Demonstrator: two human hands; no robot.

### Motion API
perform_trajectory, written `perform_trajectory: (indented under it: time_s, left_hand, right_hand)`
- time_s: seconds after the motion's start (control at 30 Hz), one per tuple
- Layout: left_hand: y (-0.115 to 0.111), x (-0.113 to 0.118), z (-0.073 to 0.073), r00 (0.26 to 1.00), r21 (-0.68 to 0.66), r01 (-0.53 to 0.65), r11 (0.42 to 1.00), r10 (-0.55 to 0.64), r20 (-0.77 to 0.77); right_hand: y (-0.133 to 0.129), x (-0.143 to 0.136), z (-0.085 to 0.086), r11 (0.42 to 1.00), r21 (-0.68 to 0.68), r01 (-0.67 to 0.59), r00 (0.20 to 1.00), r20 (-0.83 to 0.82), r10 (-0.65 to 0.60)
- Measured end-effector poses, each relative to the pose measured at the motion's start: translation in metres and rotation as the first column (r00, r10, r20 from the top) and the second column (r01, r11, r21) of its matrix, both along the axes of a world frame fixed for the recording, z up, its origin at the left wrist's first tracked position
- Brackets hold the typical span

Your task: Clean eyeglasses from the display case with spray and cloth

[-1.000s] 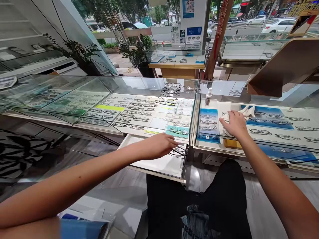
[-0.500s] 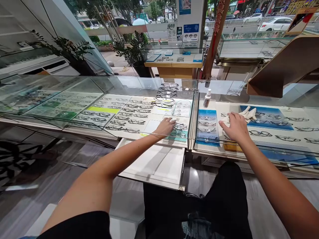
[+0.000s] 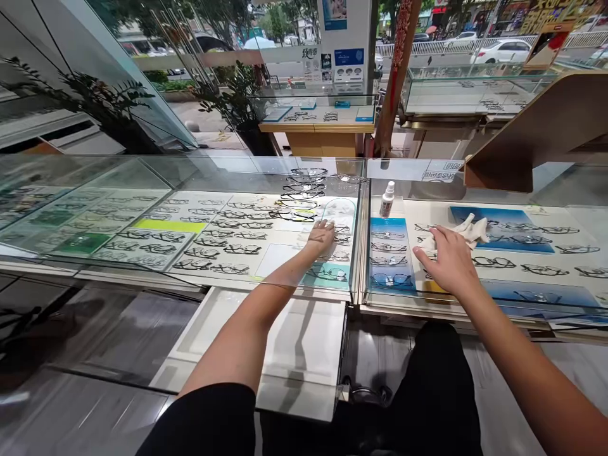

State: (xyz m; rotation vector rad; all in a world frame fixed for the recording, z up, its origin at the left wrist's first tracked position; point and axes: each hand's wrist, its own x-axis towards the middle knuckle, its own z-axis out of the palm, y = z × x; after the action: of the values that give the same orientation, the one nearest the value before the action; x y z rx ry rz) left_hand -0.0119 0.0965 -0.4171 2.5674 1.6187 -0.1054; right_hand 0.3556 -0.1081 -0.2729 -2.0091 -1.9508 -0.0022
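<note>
My left hand lies palm down on the glass-topped display case, fingers stretched forward and holding nothing. Just beyond its fingertips, a row of several dark eyeglasses rests on the glass. Over the right-hand case, my right hand is spread with the thumb apart. A crumpled off-white cloth lies against its fingers; whether they touch it I cannot tell. A small white spray bottle stands upright on the glass between the two hands, farther back.
Inside the cases lie rows of eyeglass frames, some on blue panels. A white drawer sticks out below the left case, by my legs. A brown slanted board stands at the right. Potted plants are behind.
My left hand has slid forward across the glass, toward the row of eyeglasses. The right hand stays beside the cloth, nearly still. The view has shifted slightly.
</note>
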Motion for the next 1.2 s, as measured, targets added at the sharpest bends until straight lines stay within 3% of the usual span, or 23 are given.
perform_trajectory:
  time_s: [0.23, 0.77, 1.2]
  left_hand:
    - [0.004, 0.005, -0.016, 0.994, -0.037, -0.026, 0.999, 0.022, -0.107]
    - [0.001, 0.002, 0.01, 0.995, -0.059, 0.076, 0.995, -0.079, -0.052]
    - [0.01, -0.001, -0.001, 0.991, -0.027, 0.126, 0.992, -0.127, -0.032]
  right_hand:
    - [0.0, -0.001, 0.002, 1.0, -0.01, 0.007, 1.0, -0.017, -0.007]
    - [0.0, 0.001, -0.001, 1.0, -0.004, -0.001, 1.0, -0.015, 0.001]
    - [-0.001, -0.002, 0.002, 1.0, -0.014, 0.008, 1.0, 0.0, -0.008]
